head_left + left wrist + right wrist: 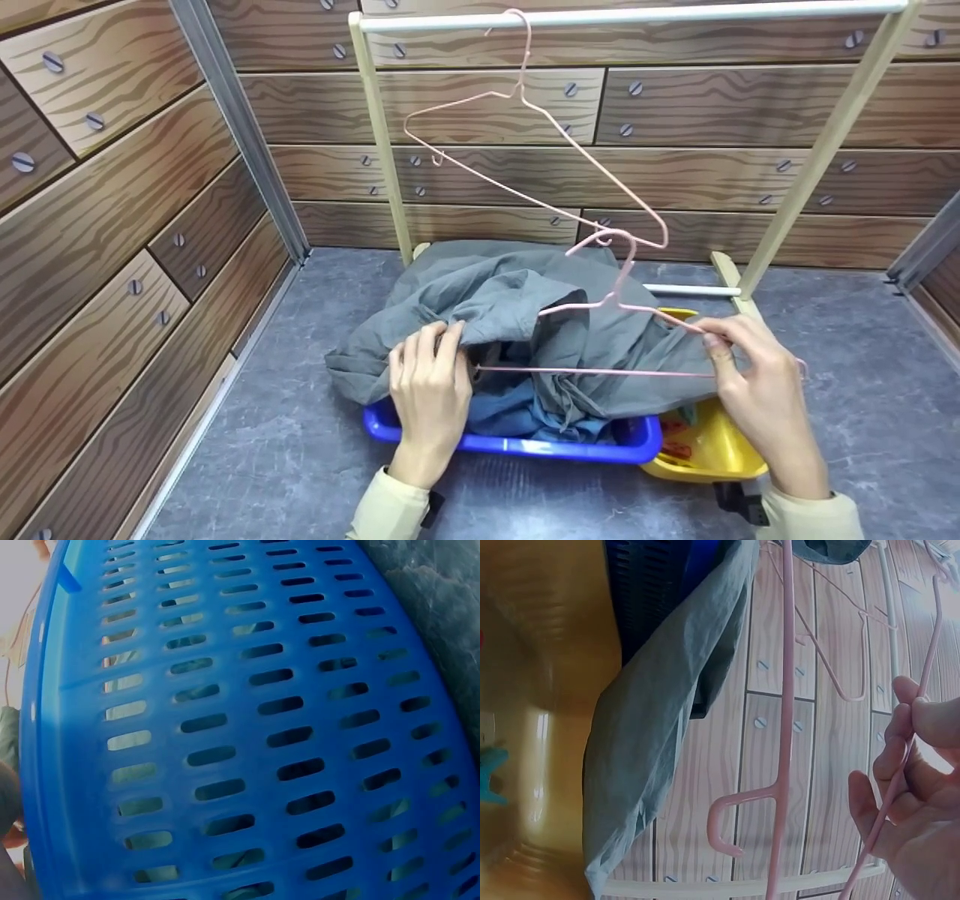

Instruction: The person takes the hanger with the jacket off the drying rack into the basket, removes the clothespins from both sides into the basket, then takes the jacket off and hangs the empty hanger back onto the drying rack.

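A grey garment (487, 292) lies heaped over a blue basket (540, 448), partly draped across a yellow basket (720, 461). At its left edge my left hand (429, 386) grips the cloth beside the opening. A pink hanger (616, 294) stands above the heap, its left arm passing into the garment, that end hidden by cloth. My right hand (772, 386) pinches the hanger's right arm between thumb and fingers, seen also in the right wrist view. Dark blue cloth (502, 412) shows inside the basket. The left wrist view is filled by the slotted basket wall (240, 712).
Behind the baskets rises a rack with a white rail (675, 13) and wooden posts (825, 150). Another pink hanger (592, 157) hangs from the rail, low over the heap. Wood-patterned panels (150, 195) enclose the left and back. Small red items (677, 450) lie in the yellow basket.
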{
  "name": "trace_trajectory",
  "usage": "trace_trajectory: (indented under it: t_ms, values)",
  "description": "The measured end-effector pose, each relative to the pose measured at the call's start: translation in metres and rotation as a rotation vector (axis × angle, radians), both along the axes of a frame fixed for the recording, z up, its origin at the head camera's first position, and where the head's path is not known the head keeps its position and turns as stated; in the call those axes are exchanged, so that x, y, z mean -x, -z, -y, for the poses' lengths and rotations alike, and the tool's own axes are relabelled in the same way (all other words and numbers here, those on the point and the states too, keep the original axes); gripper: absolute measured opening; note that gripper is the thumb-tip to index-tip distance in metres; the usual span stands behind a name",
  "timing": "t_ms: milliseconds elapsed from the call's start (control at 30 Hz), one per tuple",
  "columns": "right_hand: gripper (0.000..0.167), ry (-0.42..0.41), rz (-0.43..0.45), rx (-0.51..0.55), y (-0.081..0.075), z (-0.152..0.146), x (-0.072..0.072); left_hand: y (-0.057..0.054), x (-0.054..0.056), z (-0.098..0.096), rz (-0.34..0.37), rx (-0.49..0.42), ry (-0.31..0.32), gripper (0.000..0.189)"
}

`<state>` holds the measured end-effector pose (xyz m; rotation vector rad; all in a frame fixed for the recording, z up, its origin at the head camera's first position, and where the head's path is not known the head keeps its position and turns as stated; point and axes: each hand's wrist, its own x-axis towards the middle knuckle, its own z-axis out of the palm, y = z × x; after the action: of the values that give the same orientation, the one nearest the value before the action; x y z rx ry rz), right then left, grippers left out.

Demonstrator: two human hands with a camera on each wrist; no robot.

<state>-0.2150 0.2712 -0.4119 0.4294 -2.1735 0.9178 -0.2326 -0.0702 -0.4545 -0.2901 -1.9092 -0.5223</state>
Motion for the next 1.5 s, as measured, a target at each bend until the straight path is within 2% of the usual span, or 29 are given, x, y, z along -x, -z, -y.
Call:
trace_trajectory:
  t_ms: [167, 533, 700, 967, 1100, 1200, 1300, 1400, 1500]
  values:
    - [0.016, 0.037, -0.017, 0.004, -0.001, -0.002, -0.001, -0.001, 0.0, 0.001, -0.037, -0.036, 0.06, 0.029]
    - [0.017, 0.061, -0.027, 0.063, -0.003, -0.006, -0.001, -0.003, 0.004, 0.016, -0.055, -0.129, 0.17, 0.028]
    - [0.017, 0.06, -0.022, 0.084, -0.004, -0.006, -0.001, -0.006, 0.006, 0.023, -0.047, -0.145, 0.184, 0.031]
    - [0.016, 0.055, -0.001, 0.07, -0.003, -0.005, 0.0, -0.012, 0.006, 0.031, 0.014, -0.174, 0.233, 0.032]
    - [0.016, 0.054, -0.005, 0.067, -0.002, -0.006, 0.0, -0.012, 0.007, 0.033, 0.009, -0.182, 0.258, 0.032]
    - [0.015, 0.06, -0.011, 0.065, -0.002, -0.007, 0.0, -0.012, 0.009, 0.035, -0.013, -0.148, 0.269, 0.037]
    - [0.015, 0.067, -0.019, 0.061, -0.002, -0.007, -0.001, -0.012, 0.01, 0.037, -0.053, -0.048, 0.256, 0.042]
    - [0.016, 0.073, -0.026, 0.058, -0.002, -0.008, -0.002, -0.012, 0.012, 0.038, -0.106, 0.063, 0.226, 0.036]
    - [0.017, 0.07, -0.03, 0.066, -0.001, -0.009, -0.002, -0.011, 0.013, 0.038, -0.114, 0.11, 0.207, 0.027]
